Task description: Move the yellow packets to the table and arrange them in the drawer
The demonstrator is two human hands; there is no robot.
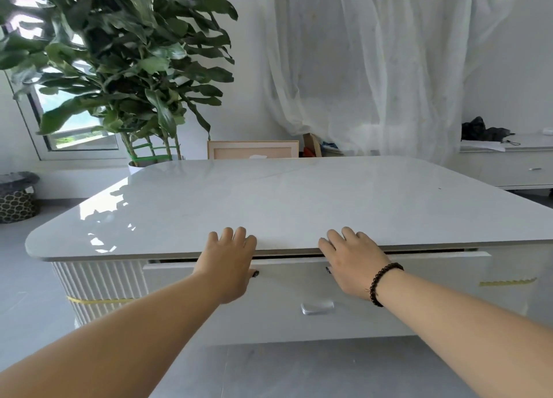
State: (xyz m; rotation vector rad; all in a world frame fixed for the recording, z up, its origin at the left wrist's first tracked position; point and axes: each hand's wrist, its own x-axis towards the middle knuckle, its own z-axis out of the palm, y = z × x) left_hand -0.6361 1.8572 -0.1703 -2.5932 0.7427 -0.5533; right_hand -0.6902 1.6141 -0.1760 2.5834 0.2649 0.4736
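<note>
Both hands are lying flat with fingers spread, the left hand (pixel 229 258) and right hand (pixel 351 258) resting on the worktop (pixel 284 200) edge, thumbs against the drawer (pixel 299 302) front. The drawer below them is sitting almost closed, its contents hidden. No yellow packets are showing.

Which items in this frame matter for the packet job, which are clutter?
Job: table; drawer with handle; left hand and right hand, both on the drawer's top edge. No yellow packets visible.

Clutter: plant; curtain; basket; picture frame; side cabinet.
</note>
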